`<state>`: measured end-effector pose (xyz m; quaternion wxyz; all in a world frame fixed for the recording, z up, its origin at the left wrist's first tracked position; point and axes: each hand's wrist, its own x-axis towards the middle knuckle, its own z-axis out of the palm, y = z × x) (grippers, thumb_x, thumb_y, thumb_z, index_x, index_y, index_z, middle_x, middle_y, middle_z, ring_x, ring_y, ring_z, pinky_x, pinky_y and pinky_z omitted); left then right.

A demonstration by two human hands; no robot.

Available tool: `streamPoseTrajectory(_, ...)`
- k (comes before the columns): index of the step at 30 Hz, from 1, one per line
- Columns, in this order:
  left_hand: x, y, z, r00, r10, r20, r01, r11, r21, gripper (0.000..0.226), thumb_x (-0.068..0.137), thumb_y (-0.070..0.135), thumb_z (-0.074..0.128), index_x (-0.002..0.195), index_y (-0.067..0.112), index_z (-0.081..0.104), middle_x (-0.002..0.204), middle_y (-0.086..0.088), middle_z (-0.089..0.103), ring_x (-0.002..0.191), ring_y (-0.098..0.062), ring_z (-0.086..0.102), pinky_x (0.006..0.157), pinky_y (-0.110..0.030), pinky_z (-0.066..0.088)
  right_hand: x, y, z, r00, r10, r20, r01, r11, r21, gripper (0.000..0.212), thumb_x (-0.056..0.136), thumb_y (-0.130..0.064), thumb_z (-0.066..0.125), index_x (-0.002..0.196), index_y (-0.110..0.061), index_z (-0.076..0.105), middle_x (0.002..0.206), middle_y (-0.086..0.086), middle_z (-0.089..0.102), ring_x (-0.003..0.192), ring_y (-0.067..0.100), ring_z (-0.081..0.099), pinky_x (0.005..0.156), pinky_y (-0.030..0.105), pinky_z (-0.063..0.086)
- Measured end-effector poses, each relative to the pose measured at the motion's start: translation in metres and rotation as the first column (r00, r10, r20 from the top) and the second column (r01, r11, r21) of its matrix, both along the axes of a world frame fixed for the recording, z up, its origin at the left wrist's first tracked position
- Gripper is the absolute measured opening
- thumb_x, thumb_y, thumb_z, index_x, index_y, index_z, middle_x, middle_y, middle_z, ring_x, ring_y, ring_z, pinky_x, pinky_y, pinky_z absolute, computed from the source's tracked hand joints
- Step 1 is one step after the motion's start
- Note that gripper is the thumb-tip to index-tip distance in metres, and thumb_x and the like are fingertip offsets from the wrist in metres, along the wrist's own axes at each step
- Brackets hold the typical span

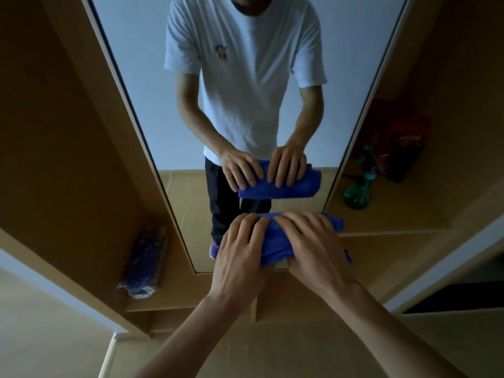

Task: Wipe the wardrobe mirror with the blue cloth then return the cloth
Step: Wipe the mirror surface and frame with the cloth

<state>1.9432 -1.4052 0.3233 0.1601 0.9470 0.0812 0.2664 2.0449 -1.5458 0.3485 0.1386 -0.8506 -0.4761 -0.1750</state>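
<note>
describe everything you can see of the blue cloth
The cloth is bright blue, soft and plush like microfibre, folded into a thick bundle lying crosswise. The left hand and right hand hold it side by side, fingers over its top, its end sticking out on the right. It sits low before the mirror, which shows its reflection; the gap between the two suggests it is off the glass.

Left hand beside right hand, you hold the cloth before the mirror. A bottle stands to its right, a packet left.
</note>
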Motion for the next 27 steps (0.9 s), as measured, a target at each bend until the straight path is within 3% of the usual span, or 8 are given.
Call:
streamPoseTrajectory(5,0.009,-0.009,0.078,0.987,-0.027,0.159,0.014,0.997,0.082,0.068,0.081,0.023,0.075,0.142,0.011,0.048,0.144,-0.008,0.05,0.136,-0.03,0.044,0.101,-0.048,0.052,0.003,-0.008,0.073,0.988,-0.005,0.156,-0.012,0.994,0.109,0.049,0.081,-0.019,0.06,0.129,-0.013,0.06,0.126,0.004,0.063,0.115,0.025,0.058,0.102,0.043,0.044)
streamPoseTrajectory(11,0.019,-0.01,0.16,0.946,-0.073,0.316,0.01,0.981,0.196,0.061,0.08,0.011,0.076,0.137,0.007,0.055,0.139,-0.007,0.055,0.132,-0.029,0.047,0.101,-0.042,0.051,0.009,-0.016,0.156,0.939,-0.028,0.344,-0.044,0.979,0.2,0.049,0.087,-0.019,0.043,0.133,-0.012,0.058,0.129,0.006,0.062,0.118,0.027,0.057,0.105,0.046,0.042)
streamPoseTrajectory(17,0.025,-0.007,0.24,0.877,-0.135,0.46,-0.049,0.93,0.365,0.052,0.074,0.005,0.075,0.124,0.006,0.063,0.13,-0.008,0.061,0.124,-0.031,0.054,0.08,-0.036,0.056,0.025,-0.019,0.224,0.872,-0.071,0.484,-0.074,0.959,0.275,0.057,0.079,-0.008,0.067,0.135,-0.013,0.055,0.131,0.006,0.061,0.119,0.028,0.056,0.106,0.047,0.043)
streamPoseTrajectory(23,0.04,0.0,0.307,0.806,-0.197,0.558,-0.152,0.842,0.517,0.041,0.083,0.011,0.067,0.124,0.006,0.065,0.128,-0.009,0.064,0.124,-0.033,0.057,0.097,-0.036,0.047,0.047,-0.019,0.285,0.78,-0.119,0.614,-0.125,0.932,0.34,0.066,0.073,-0.007,0.076,0.135,-0.013,0.053,0.131,0.006,0.061,0.117,0.029,0.056,0.105,0.047,0.043)
streamPoseTrajectory(27,0.05,0.001,0.351,0.784,-0.187,0.593,-0.207,0.821,0.532,0.044,0.082,0.01,0.063,0.125,0.009,0.063,0.128,-0.006,0.062,0.126,-0.028,0.054,0.084,-0.032,0.052,0.059,-0.016,0.329,0.713,-0.15,0.685,-0.154,0.919,0.362,0.068,0.071,-0.008,0.075,0.135,-0.012,0.052,0.13,0.007,0.06,0.115,0.03,0.056,0.102,0.047,0.044)
